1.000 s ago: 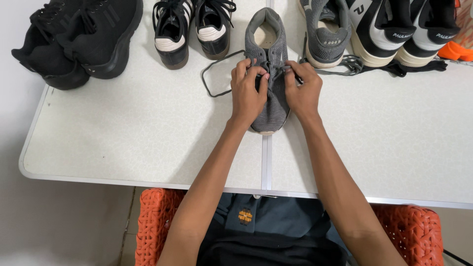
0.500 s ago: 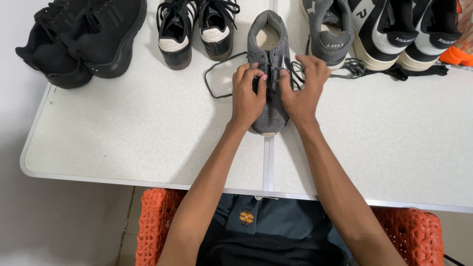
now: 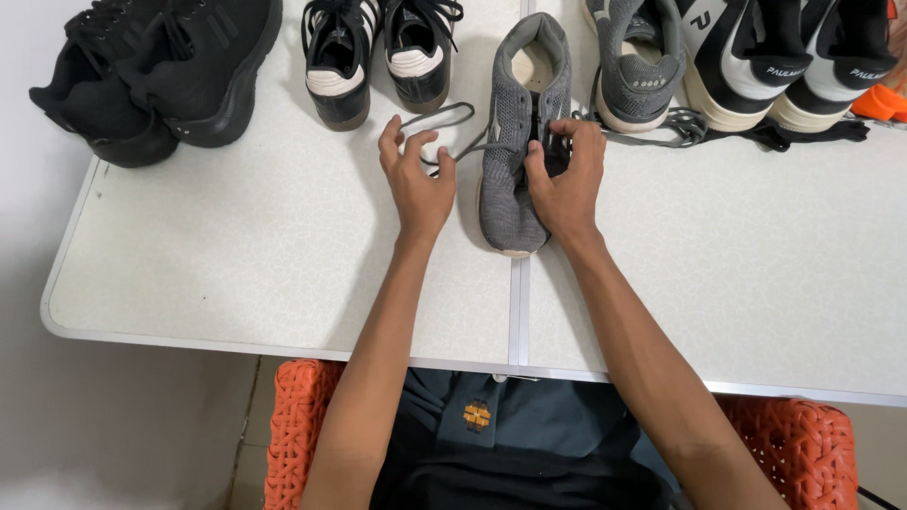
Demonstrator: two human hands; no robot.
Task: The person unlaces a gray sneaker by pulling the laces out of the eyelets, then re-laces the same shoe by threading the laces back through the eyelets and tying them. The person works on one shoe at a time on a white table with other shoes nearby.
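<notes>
Grey shoe (image 3: 515, 142) is seen lying between the two hands on the white worktop (image 3: 236, 264), its toe pointed back toward the person and its open heel pointed away, so the long axis runs straight out from the body. At the near edge, an orange woven chair (image 3: 302, 425) is glimpsed under the arms. Right hand (image 3: 567, 175) is pressed against the shoe's right flank, fingers closed on the lacing at the tongue. Left hand (image 3: 416, 179) is held just beside the shoe on its left, not touching the upper; a grey lace (image 3: 444, 118) is pinched in its fingertips and drawn out in a loop. Right hand is clearly the nearer one to the shoe. Farther off, black trainers (image 3: 151, 66), black shoes with white stripes (image 3: 378, 52) and a second grey shoe (image 3: 628, 61) are lined up along the far side.
</notes>
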